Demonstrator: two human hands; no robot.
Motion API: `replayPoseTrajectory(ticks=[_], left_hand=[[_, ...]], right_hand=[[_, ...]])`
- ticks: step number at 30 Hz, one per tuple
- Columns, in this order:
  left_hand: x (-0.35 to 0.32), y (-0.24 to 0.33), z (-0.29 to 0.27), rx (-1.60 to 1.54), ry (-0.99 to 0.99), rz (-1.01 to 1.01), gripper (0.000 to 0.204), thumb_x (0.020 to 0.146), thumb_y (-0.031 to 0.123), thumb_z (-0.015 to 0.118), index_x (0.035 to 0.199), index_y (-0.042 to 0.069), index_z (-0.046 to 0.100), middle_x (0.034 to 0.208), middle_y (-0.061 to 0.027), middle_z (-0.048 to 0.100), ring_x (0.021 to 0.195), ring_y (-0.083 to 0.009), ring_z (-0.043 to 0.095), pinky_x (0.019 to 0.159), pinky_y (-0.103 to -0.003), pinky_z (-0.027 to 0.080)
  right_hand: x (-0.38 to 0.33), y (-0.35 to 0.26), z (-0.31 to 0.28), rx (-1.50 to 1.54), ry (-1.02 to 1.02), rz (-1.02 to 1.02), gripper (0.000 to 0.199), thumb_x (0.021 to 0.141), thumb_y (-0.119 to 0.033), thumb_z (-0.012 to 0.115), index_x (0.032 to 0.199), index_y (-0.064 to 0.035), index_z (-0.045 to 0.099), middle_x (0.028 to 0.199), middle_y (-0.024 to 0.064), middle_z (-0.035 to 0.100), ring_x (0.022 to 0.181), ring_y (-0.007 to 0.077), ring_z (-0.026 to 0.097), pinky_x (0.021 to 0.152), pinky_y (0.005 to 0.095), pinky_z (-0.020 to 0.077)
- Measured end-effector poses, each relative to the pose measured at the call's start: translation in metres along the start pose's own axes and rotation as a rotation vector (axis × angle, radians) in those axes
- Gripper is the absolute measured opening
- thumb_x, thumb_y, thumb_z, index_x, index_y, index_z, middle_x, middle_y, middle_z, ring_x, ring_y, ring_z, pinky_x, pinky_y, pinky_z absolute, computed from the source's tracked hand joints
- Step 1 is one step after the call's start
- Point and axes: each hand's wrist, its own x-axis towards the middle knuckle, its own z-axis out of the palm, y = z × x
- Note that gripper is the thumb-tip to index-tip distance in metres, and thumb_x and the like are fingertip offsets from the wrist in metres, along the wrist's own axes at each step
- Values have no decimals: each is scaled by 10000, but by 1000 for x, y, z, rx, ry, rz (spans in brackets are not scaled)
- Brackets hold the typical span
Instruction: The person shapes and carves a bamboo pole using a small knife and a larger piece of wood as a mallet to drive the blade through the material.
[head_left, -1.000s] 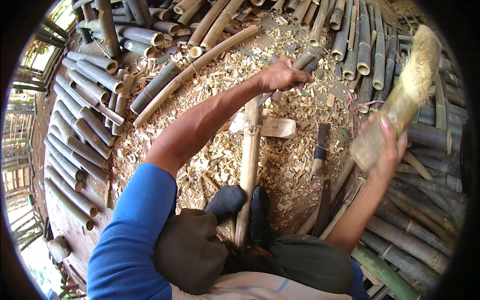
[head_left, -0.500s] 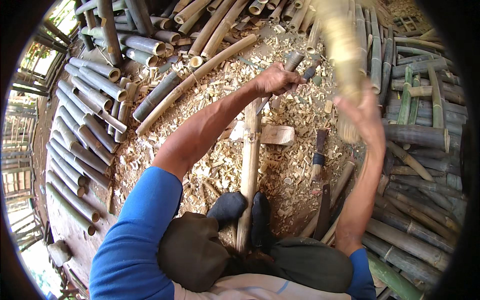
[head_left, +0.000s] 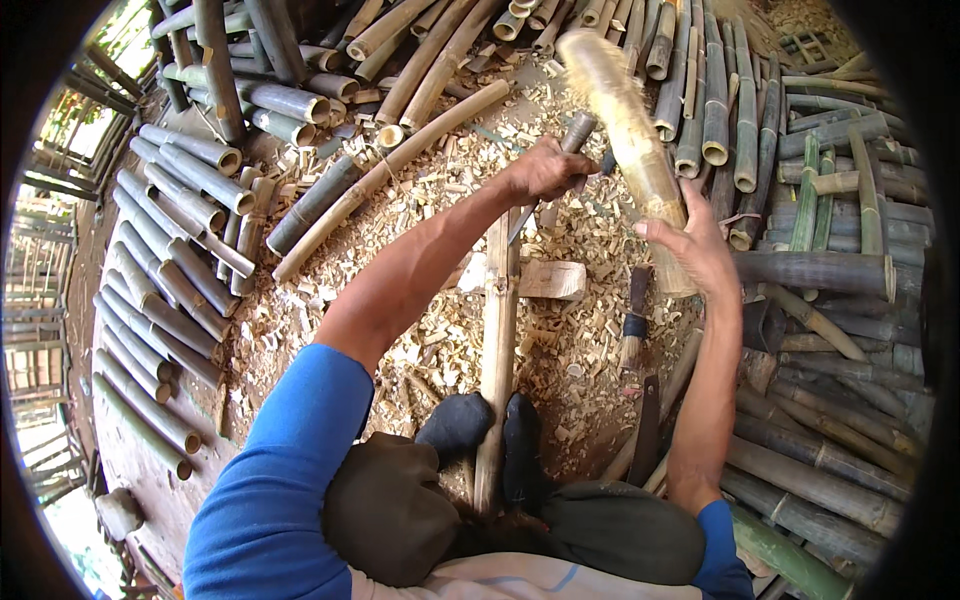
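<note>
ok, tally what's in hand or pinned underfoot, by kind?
Bamboo strip, pinned between the two feet: 1
Blade tool in left hand: 1
Bamboo club, blurred, in right hand: 1
Total: 3

sleeves: blue, short, both arms | trousers: dark olive-brown | socks: dark | shirt hem: white, thin blue stripe

Taking the upright bamboo strip (head_left: 497, 330) as landmark: left of it the floor (head_left: 330, 300) of shavings lies open as far as a long pole (head_left: 390, 165) lying slantwise. Right of it a small wood block (head_left: 550, 280) touches the strip, and a knife (head_left: 633, 320) lies just beyond. Stacked bamboo poles (head_left: 820, 270) wall off the far right.
</note>
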Motion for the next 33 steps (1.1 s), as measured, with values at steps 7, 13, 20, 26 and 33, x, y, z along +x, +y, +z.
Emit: replayPoseTrajectory(ticks=[7,13,20,26,33], left_hand=[[34,-7,41,664,371,-396,293,989,252,610,1037,-13,723,1001,-210,708,812,-271,712,785,-415,612],[35,-59,54,954,309,-415,265,941,140,609,1147,1,703,1116,-209,737,1036,-302,736,873,-414,603],[-1,-64,100,881,-456,-28,277,869,264,644,780,5,686,672,-115,624,646,-273,640,614,-454,518],[-25,-11,49,37,75,-347,231,921,276,718,845,61,678,698,-26,584,520,-94,467,439,-280,412],[-40,0,41,-164,32,-189,259,900,248,786,807,42,659,663,-18,620,445,-44,426,390,-233,286]], right_hand=[[-17,49,37,534,106,270,662,824,-279,798,1345,23,522,1059,166,663,855,215,702,678,366,607],[-64,81,70,770,112,556,557,866,-241,765,1289,31,528,974,143,645,802,237,701,598,380,596],[-97,91,61,907,201,533,438,897,-266,733,1189,5,550,875,124,667,677,238,695,580,382,607],[-106,43,26,936,270,397,374,919,-261,705,1157,-16,554,897,130,681,702,229,704,609,357,619],[-106,16,30,884,216,329,373,919,-250,701,1155,-4,548,895,137,677,703,227,702,604,354,616]])
